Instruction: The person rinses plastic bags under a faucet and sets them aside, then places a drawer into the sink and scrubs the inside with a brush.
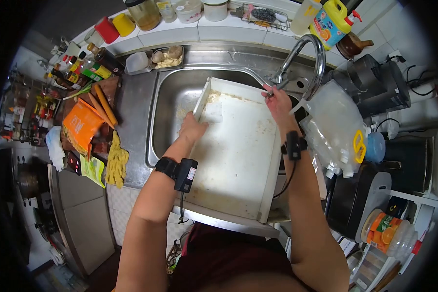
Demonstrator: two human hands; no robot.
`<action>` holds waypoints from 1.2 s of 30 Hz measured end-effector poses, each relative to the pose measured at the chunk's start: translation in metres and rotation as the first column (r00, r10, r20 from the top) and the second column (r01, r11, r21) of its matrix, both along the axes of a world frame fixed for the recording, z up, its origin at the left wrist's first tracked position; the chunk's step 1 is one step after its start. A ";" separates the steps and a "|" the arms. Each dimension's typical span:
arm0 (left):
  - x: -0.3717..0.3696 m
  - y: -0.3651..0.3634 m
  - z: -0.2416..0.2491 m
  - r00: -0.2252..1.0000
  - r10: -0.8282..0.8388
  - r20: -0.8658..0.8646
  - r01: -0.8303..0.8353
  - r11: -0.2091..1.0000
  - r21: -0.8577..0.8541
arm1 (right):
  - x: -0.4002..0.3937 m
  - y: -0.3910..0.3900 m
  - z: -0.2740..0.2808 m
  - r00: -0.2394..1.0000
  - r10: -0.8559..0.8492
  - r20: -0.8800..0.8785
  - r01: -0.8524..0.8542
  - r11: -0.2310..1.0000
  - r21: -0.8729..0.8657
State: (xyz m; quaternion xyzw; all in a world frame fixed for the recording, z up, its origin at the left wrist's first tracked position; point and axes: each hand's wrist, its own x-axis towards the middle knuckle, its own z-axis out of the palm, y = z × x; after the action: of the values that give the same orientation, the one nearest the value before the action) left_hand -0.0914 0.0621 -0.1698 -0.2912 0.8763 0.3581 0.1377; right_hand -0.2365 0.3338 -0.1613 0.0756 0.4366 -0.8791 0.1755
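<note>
Head view is showing your left hand (193,128) clamping over the left wall of a white tray (234,158), its thumb pressing on the inner side. Your right hand (279,104) is reaching past the tray's far right corner to the lever (277,88) of the tap (321,56); its fingertips are bunching there, but you cannot tell whether they are clamping on it. The tray is lying across the sink (173,112), its far end sitting over the basin and its near end reaching the sink's front edge, with brownish residue speckling its floor. On the left side of the steel counter (136,114), a yellow glove (117,161) is hanging near the front edge, while 2 carrots (102,104) and an orange bag (82,125) are resting on a cutting board (113,86). Along the back edge, a dish (167,57) is holding pale pieces. Beyond the sink's right edge, a clear jug (333,117) with a yellow handle is lying.
</note>
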 end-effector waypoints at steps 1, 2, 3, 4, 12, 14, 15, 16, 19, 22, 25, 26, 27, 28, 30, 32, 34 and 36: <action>0.002 0.000 0.001 1.000 0.007 0.006 -0.007 1.000 0.022 | 0.010 0.008 -0.001 1.000 0.017 0.020 -0.017 1.000 0.012; 0.001 0.000 0.002 1.000 0.011 0.009 -0.011 0.999 0.044 | 0.020 0.015 -0.002 0.999 0.030 0.036 -0.031 0.999 0.023; 0.000 0.001 0.005 1.000 0.013 0.011 -0.014 0.998 0.069 | 0.033 0.019 0.000 0.993 0.072 0.092 -0.079 0.994 0.070; -0.001 0.002 0.013 1.000 0.013 0.024 -0.016 0.996 0.087 | 0.048 0.026 0.002 0.983 0.110 0.150 -0.128 0.985 0.117; 0.002 0.011 0.032 0.999 -0.020 0.050 0.020 1.000 0.005 | 0.116 0.042 0.043 0.914 0.349 0.205 -0.334 0.364 0.869; 0.001 0.009 0.029 0.997 -0.058 0.047 0.059 0.998 -0.028 | 0.124 0.043 0.056 0.886 0.460 0.060 -0.085 0.034 0.996; 0.003 0.009 0.031 0.996 -0.076 0.051 0.078 0.996 -0.045 | 0.131 0.042 0.065 0.851 0.525 0.014 0.061 -0.124 0.990; 0.005 0.009 0.033 0.996 -0.072 0.057 0.075 0.996 -0.050 | 0.136 0.041 0.072 0.804 0.594 -0.014 0.213 -0.267 0.940; 0.006 0.013 0.039 0.996 -0.066 0.060 0.071 0.995 -0.072 | 0.138 0.029 0.086 0.817 0.563 0.124 0.248 -0.537 0.806; 0.007 0.015 0.039 0.996 -0.070 0.050 0.075 0.993 -0.096 | 0.113 0.022 0.046 0.804 0.586 0.095 0.288 -0.525 0.801; 0.006 0.015 0.043 0.996 -0.080 0.050 0.085 0.991 -0.104 | 0.094 -0.008 0.021 0.758 0.653 -0.004 0.291 -0.331 0.898; 0.005 0.014 0.037 0.995 -0.089 0.052 0.094 0.989 -0.115 | 0.094 -0.020 0.018 0.723 0.691 -0.008 0.298 -0.301 0.906; 0.005 0.013 0.038 0.994 -0.098 0.056 0.105 0.986 -0.126 | 0.096 -0.034 0.018 0.687 0.727 -0.013 0.303 -0.269 0.914; 0.005 0.012 0.037 0.994 -0.093 0.055 0.099 0.988 -0.119 | 0.099 -0.043 0.019 0.650 0.760 -0.016 0.303 -0.239 0.923; 0.006 0.012 0.038 0.995 -0.083 0.053 0.087 0.991 -0.098 | 0.109 -0.046 0.027 0.567 0.818 -0.093 0.328 -0.120 0.937; 0.006 0.012 0.042 0.993 -0.092 0.068 0.096 0.993 -0.066 | 0.110 -0.041 0.037 0.517 0.853 -0.070 0.345 -0.133 0.929; 0.014 0.021 0.048 0.987 -0.158 0.030 0.161 0.961 -0.224 | 0.099 -0.029 0.036 0.598 0.802 0.016 0.342 -0.273 0.899; 0.028 0.041 0.054 0.950 -0.313 -0.020 0.249 0.791 -0.559 | 0.091 -0.026 0.036 0.640 0.768 0.033 0.335 -0.318 0.887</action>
State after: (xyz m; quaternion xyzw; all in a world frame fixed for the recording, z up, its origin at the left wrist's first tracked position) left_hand -0.0634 0.1029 -0.1157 -0.1644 0.9816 0.0826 0.0509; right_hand -0.1456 0.3081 -0.1257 -0.2421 0.9660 -0.0542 0.0727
